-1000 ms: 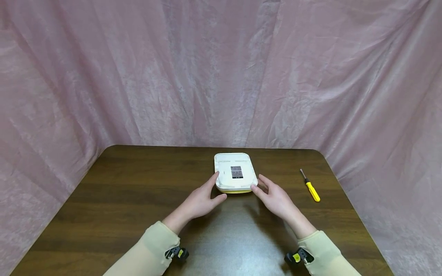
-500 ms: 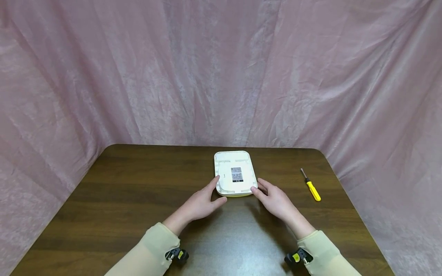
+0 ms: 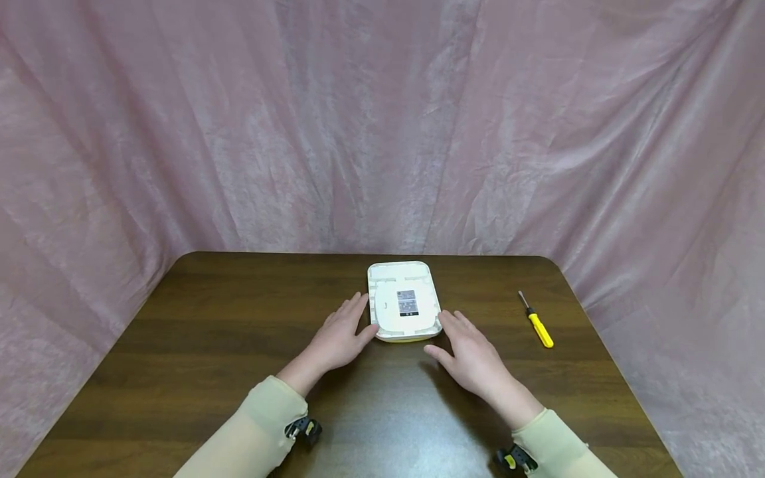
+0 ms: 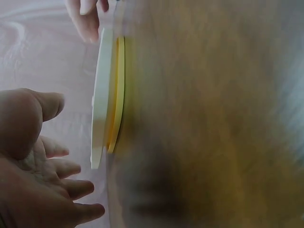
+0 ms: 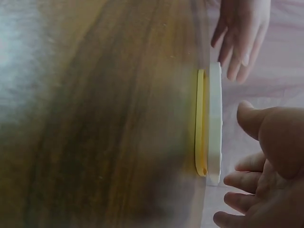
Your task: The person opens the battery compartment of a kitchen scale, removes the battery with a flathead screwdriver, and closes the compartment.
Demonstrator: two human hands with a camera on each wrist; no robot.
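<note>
A flat white device [image 3: 404,302] with a yellow underside and a dark label lies on the brown table [image 3: 209,332], label side up. My left hand [image 3: 342,332] is open beside its near left corner, fingers straight. My right hand [image 3: 468,348] is open just short of its near right corner. In the left wrist view the device [image 4: 102,95] shows edge-on, with a small gap to my left hand [image 4: 33,156]. The right wrist view has the same edge [image 5: 214,118] and my right hand [image 5: 266,161] close by, not gripping it.
A yellow-handled screwdriver [image 3: 538,322] lies on the table to the right of the device. Pink cloth [image 3: 382,119] hangs behind and around the table. The table's rounded far corners sit close behind the device.
The device's near edge, lifted a second ago, now lies flat on the table. Both hands have come off its near corners and drawn back slightly.
</note>
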